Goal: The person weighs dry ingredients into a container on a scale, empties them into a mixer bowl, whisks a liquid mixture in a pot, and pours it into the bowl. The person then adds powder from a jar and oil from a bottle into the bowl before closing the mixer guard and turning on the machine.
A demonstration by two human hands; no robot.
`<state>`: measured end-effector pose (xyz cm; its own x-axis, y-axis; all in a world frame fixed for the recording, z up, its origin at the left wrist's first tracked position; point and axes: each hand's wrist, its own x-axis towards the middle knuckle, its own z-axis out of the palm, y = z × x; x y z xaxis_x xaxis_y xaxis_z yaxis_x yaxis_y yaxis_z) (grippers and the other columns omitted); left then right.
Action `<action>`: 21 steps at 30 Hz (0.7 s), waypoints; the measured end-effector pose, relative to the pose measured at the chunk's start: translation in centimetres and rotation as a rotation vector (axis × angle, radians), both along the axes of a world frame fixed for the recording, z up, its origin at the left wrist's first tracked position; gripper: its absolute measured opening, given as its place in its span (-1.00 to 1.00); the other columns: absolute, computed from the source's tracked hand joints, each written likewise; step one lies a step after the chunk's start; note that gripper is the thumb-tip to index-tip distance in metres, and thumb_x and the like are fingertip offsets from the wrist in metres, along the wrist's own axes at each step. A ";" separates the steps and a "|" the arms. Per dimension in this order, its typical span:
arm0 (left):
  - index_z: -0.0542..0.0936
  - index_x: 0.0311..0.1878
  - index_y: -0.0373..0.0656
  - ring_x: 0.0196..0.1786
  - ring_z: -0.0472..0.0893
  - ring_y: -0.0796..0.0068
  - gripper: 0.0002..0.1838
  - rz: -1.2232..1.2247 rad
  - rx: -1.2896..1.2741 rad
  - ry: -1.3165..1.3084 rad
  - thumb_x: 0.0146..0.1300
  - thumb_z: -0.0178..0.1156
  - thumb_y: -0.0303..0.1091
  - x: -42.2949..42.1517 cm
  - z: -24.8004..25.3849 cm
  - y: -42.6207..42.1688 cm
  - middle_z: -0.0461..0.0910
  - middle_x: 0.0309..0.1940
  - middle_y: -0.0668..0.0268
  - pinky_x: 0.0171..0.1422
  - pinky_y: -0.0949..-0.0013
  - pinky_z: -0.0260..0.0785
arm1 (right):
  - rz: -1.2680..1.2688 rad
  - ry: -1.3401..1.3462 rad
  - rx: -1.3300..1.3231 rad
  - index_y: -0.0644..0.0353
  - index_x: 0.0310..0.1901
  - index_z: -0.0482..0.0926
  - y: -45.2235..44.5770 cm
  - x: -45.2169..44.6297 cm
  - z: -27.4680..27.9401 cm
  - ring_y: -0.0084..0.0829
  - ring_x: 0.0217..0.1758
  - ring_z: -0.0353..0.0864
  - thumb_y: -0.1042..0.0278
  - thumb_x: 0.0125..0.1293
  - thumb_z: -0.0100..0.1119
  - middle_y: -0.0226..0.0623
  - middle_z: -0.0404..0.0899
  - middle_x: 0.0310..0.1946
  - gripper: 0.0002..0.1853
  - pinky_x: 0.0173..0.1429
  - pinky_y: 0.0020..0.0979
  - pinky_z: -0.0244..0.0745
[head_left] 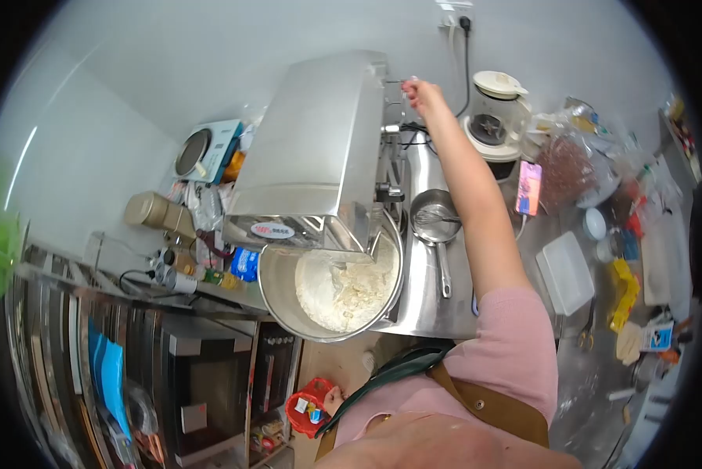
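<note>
My right hand (423, 95) reaches to the far end of the stand mixer (312, 133), its fingers closed around a thin metal lever on the mixer's right side. Flour, partly clumped and yellowish, lies in the steel mixing bowl (272, 301) under the mixer head; the head hides the back of the bowl. Low by my body, my left hand (333, 400) shows only in part beside a red basket (298, 423). Whether it touches the basket, or how its fingers are held, I cannot tell.
Right of the mixer lies a steel saucepan (443, 270) with a whisk inside. A blender (493, 117), a lit phone (528, 187) and a white plastic container (565, 272) stand beyond my arm. A kitchen scale (224, 141) is at the back left; a rack (69, 313) stands nearer.
</note>
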<state>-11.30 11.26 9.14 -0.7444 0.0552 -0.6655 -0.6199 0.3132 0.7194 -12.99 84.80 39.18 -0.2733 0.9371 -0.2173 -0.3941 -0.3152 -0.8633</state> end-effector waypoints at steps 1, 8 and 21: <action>0.52 -0.17 -0.26 -0.58 0.43 0.63 -0.81 0.023 -0.010 -0.014 0.28 0.15 -0.33 0.8 0.0 -0.7 0.54 -0.45 0.32 -0.54 0.55 0.31 | -0.009 -0.011 -0.051 0.32 -0.33 0.54 1.9 -0.7 -0.1 -0.62 -0.71 0.25 0.37 0.28 0.07 -0.21 0.61 -0.42 -0.83 -0.68 -0.53 0.13; 0.52 -0.17 -0.26 -0.58 0.43 0.63 -0.81 0.087 -0.011 -0.037 0.28 0.15 -0.33 4.2 -0.4 -4.7 0.54 -0.45 0.32 -0.53 0.55 0.31 | -0.108 0.093 0.169 0.18 -0.48 0.56 0.2 -2.6 9.3 -0.76 -0.78 0.15 0.38 0.18 0.23 -0.40 0.54 -0.64 -0.87 -0.75 -0.63 -0.05; 0.52 -0.18 -0.26 -0.52 0.45 0.62 -0.82 0.083 0.193 0.115 0.29 0.13 -0.33 3.3 -0.9 -9.2 0.53 -0.44 0.33 -0.49 0.55 0.32 | 0.141 -0.454 1.125 0.34 -0.46 0.59 -26.0 10.0 14.2 -0.56 -0.64 0.31 0.26 0.12 0.32 -0.44 0.38 -0.68 -0.74 -0.56 -0.57 0.15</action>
<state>-7.99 2.03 8.27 -0.8220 0.1087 -0.5590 -0.5483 0.1139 0.8285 -2.95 58.83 53.35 -0.4977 0.6324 0.5936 -0.0086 0.6807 -0.7325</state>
